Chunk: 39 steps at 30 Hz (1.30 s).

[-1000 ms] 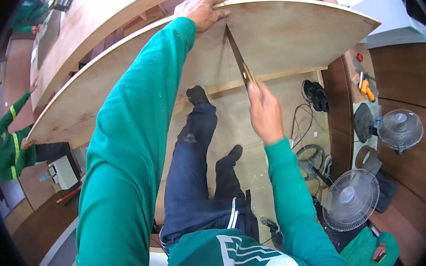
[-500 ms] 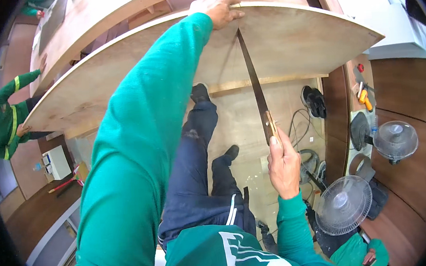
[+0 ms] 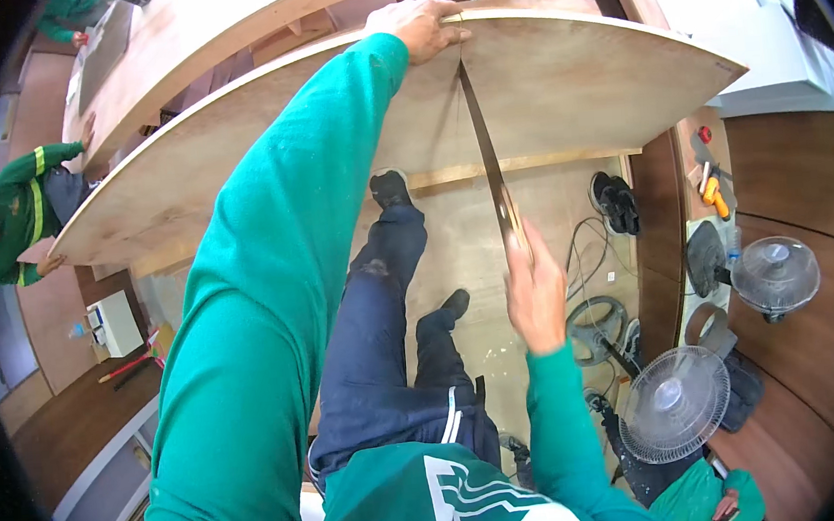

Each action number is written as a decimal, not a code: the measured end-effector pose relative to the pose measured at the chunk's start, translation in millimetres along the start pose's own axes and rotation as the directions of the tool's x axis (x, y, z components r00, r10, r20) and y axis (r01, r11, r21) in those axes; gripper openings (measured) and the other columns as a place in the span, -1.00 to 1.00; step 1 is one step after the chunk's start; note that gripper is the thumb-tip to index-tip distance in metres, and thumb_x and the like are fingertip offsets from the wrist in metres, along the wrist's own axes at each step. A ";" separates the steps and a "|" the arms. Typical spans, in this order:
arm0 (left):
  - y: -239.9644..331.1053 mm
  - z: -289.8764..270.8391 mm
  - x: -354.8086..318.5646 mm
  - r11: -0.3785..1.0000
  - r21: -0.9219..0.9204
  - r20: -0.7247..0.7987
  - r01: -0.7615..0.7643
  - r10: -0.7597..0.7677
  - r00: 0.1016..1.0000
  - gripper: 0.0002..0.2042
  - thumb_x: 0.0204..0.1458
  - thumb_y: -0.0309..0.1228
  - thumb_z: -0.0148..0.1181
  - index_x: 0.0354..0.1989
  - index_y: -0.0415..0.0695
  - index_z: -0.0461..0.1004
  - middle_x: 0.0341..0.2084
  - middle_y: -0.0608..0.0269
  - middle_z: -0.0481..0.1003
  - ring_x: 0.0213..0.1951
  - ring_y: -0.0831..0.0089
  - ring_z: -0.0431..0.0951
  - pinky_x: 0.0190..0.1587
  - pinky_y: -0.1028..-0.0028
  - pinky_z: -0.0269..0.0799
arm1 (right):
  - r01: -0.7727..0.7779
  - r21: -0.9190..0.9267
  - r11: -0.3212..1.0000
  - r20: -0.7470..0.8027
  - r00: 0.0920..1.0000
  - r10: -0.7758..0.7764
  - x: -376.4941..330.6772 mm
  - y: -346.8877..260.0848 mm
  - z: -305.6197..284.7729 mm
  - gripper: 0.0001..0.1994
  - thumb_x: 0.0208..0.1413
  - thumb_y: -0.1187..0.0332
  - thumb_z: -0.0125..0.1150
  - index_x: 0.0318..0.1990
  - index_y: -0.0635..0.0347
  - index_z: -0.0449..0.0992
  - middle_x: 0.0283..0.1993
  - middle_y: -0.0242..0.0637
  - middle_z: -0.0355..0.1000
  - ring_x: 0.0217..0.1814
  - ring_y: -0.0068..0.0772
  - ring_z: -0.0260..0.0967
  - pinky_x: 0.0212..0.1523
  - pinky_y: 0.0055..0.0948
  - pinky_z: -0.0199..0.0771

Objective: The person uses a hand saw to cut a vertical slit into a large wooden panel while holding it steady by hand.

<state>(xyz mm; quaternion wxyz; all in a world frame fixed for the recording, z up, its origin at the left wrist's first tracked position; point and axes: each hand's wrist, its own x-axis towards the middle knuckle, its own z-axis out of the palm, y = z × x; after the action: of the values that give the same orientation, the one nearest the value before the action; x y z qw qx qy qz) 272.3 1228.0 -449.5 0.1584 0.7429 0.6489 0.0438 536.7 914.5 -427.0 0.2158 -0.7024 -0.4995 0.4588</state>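
Pinning the far end of a long thin metal strip [image 3: 487, 157] against the far curved edge of a large curved pale plywood panel [image 3: 570, 82], the left hand [image 3: 415, 27] lay curled over that rim, fingers closed on strip and edge together. Right hand [image 3: 534, 295] was closed around the strip's near end, held out past the panel's near straight edge, above the floor. Strip ran straight across the panel's smooth, faintly grained face, dark and flat, slightly shiny near the right hand. Panel's right corner came to a sharp point; its left end swept down toward a second person in a green jacket [image 3: 26, 208], whose hand touched the edge there. Open room below the panel: a dusty concrete floor [image 3: 466, 257], the wearer's dark trousers and shoes standing on it. Two round floor fans [image 3: 678, 402] and coiled cables crowded the right side. Green sleeve hid much of the panel's middle; strip's far tip was lost under the left fingers.
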 end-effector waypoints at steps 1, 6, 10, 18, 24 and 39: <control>1.3 -0.1 -0.4 1.000 0.001 0.010 -0.005 0.005 1.000 -0.29 0.36 0.38 0.28 0.56 0.30 0.59 0.29 0.07 0.73 0.33 -0.05 0.70 0.41 0.00 0.59 | 0.001 -0.006 1.000 -0.012 1.000 -0.001 -14.1 8.2 -5.4 -0.44 0.64 0.06 0.17 0.54 0.29 0.56 -0.02 0.29 0.74 -0.03 0.17 0.79 0.02 -0.03 0.69; 8.2 -4.4 -1.0 1.000 0.010 -0.016 -0.003 0.003 1.000 -0.30 0.37 0.37 0.28 0.56 0.31 0.59 0.26 0.06 0.75 0.31 -0.06 0.72 0.40 -0.02 0.60 | 0.061 0.013 0.998 -0.019 0.998 -0.061 19.4 15.1 4.6 -0.45 0.64 0.10 0.19 0.54 0.31 0.56 -0.08 0.30 0.73 -0.04 0.01 0.80 0.00 0.01 0.68; 22.6 2.3 -2.0 1.000 -0.010 -0.002 -0.004 0.004 1.000 -0.31 0.37 0.36 0.28 0.56 0.31 0.59 0.25 0.04 0.76 0.30 -0.07 0.72 0.39 -0.03 0.61 | 0.214 -0.068 0.975 -0.114 0.969 -0.220 116.4 -21.0 35.4 -0.43 0.65 -0.01 0.15 0.49 0.28 0.59 -0.15 0.35 0.68 0.00 0.30 0.76 0.03 0.08 0.65; 0.9 -0.2 -10.0 1.000 0.007 -0.039 -0.015 0.015 0.999 -0.29 0.35 0.40 0.27 0.55 0.31 0.60 0.27 0.05 0.74 0.32 -0.07 0.71 0.40 -0.01 0.60 | 0.063 0.027 0.998 -0.026 0.998 -0.063 15.7 -2.5 9.9 -0.41 0.66 0.00 0.15 0.53 0.31 0.55 -0.09 0.30 0.71 -0.06 0.31 0.76 -0.01 0.02 0.66; 10.1 -1.1 -5.0 1.000 0.002 -0.030 -0.012 0.012 0.999 -0.32 0.37 0.38 0.26 0.52 0.29 0.62 0.26 0.07 0.74 0.31 -0.06 0.71 0.38 -0.02 0.60 | 0.046 0.002 0.999 -0.052 0.998 -0.045 -24.3 32.3 -2.8 -0.49 0.65 0.17 0.22 0.55 0.31 0.55 -0.28 0.18 0.64 -0.33 -0.07 0.59 -0.16 -0.07 0.61; 4.5 -6.7 -2.6 1.000 0.015 -0.003 -0.014 0.014 1.000 -0.29 0.37 0.38 0.26 0.55 0.27 0.60 0.30 0.08 0.73 0.36 -0.03 0.69 0.42 0.00 0.57 | 0.000 0.063 0.998 -0.038 0.999 0.003 -30.7 39.0 5.2 -0.45 0.62 0.10 0.21 0.52 0.33 0.56 -0.03 0.39 0.69 0.01 0.26 0.80 0.01 0.05 0.69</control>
<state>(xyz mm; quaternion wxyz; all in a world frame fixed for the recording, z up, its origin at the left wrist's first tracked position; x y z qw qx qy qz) 274.3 1226.1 -441.4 0.1516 0.7485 0.6443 0.0411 549.4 870.1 -446.0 0.2472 -0.7042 -0.4799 0.4611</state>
